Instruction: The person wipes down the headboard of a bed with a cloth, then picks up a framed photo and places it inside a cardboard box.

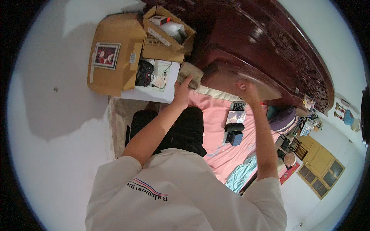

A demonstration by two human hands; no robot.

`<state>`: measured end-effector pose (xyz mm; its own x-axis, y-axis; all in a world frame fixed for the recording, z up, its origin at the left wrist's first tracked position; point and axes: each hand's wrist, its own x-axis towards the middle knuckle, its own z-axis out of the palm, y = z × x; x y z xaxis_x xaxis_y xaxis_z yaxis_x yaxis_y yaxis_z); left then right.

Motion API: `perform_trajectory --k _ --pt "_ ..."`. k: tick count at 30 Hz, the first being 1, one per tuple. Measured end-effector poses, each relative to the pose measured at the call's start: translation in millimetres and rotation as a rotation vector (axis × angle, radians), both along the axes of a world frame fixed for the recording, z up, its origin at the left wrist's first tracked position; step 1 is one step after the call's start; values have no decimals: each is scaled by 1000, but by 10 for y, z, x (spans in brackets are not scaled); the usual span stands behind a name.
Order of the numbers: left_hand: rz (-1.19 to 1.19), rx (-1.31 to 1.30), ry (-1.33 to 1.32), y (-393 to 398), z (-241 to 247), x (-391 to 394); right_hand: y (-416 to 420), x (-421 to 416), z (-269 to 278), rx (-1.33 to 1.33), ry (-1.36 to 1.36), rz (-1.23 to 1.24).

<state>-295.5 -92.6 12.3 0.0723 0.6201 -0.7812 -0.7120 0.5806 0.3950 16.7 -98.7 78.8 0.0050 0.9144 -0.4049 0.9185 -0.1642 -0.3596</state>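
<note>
My left hand (183, 89) grips a folded grey-brown cloth (190, 75), with the thumb on top, between a white surface and the dark red wooden headboard (228, 31). My right hand (245, 89) is raised over the glossy ledge (219, 78) of the headboard. Its fingers look curled, but blur hides whether they hold anything. Below that hand, on the pink bedsheet (214, 130), lie a small black keypad or keyboard (238, 106), a picture-covered flat item (236, 116), a black cylindrical case (234, 127) and a blue box (237, 138).
Left of the cloth, a white surface (147, 96) bears a black game controller (144, 73) and a cable. Two cardboard boxes (115, 29) (162, 52) and a framed picture (106, 56) are beside it. Pillows (281, 118) and a light-blue cloth (242, 174) are at the right.
</note>
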Motion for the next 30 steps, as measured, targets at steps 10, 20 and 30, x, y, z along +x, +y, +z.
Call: perform_trajectory --k 10,20,30 --pt "-1 361 109 603 -87 848 778 575 -310 -472 -518 572" --pt "13 452 252 541 -472 957 782 519 -332 -543 -573 443" --pt "-117 408 330 306 -1031 750 706 512 -301 -393 -584 522"
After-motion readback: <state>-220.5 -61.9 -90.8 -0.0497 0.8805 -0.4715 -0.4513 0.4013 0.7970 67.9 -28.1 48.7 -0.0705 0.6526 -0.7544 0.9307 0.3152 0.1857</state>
